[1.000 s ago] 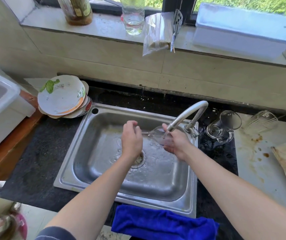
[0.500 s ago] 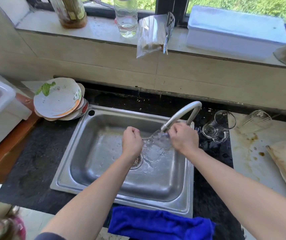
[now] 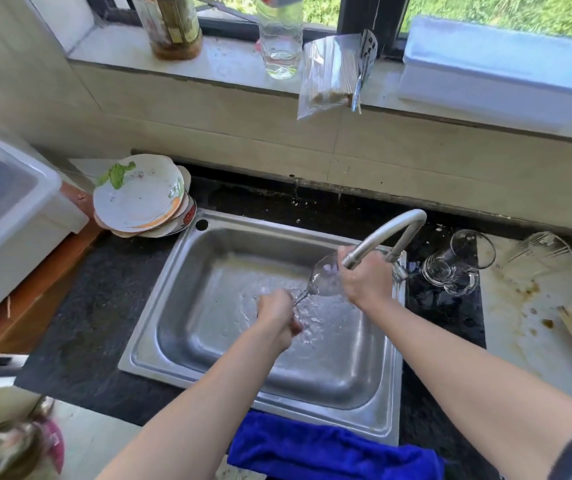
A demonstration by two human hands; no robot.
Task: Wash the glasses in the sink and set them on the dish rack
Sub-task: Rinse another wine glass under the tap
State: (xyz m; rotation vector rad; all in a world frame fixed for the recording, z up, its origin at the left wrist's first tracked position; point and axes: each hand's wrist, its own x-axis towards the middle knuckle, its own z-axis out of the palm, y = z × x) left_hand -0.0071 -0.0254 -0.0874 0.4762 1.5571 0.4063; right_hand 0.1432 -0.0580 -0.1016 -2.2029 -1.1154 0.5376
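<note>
glasses (image 3: 324, 278) (image 3: 454, 268) (image 3: 537, 252) 3 | hands (image 3: 277, 317) (image 3: 365, 282) 2 | bottles (image 3: 175, 26) (image 3: 280, 36) 2 | sink (image 3: 225, 358) 1 | blue cloth (image 3: 329, 448) 1

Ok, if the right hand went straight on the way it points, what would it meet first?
The glass it holds, under the tap. Past that, the right hand points up-left across the sink toward its back wall, the plates beyond. Depth is hard to judge.

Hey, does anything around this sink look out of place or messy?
Right of the steel sink, a clear glass mug and a clear glass tumbler lie tipped on their sides. The white board under the tumbler carries brown stains. A green leaf scrap lies on the top white plate. The held clear wine glass looks intact.
</note>
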